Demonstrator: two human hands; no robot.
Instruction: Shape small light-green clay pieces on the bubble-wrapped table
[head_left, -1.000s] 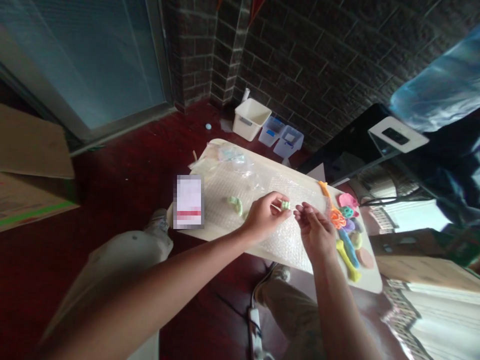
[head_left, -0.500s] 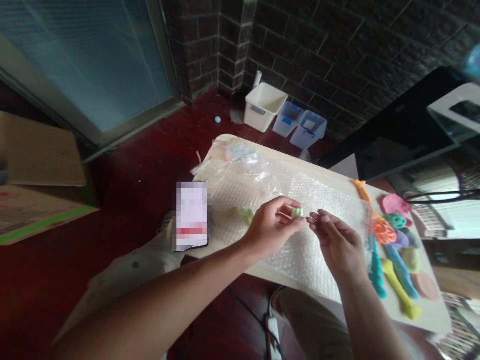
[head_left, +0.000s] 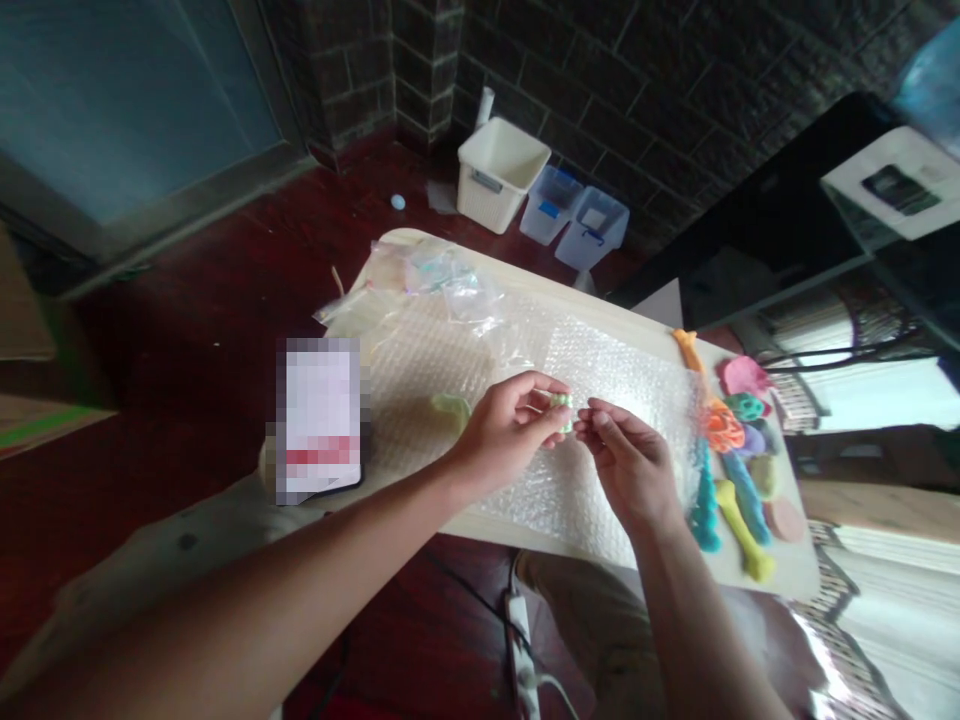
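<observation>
My left hand [head_left: 506, 430] pinches a small pale green lump of clay [head_left: 561, 403] between thumb and fingertips, above a sheet of bubble wrap [head_left: 555, 400] on a cream table [head_left: 795, 585]. My right hand [head_left: 626, 460] is beside it with its fingertips drawn together, touching the same lump from the right. A second pale green clay piece [head_left: 450, 407] lies on the bubble wrap just left of my left hand.
Colourful clay tools and shapes [head_left: 731, 450] lie along the table's right end. A blurred card or phone [head_left: 319, 418] sits at the left edge, with clear plastic bags [head_left: 442, 285] at the far end. A white bin [head_left: 501, 170] and two small boxes stand on the floor.
My right fingertips have closed in onto the green lump held by my left hand. The view has shifted, so the table sits a little lower and to the left.
</observation>
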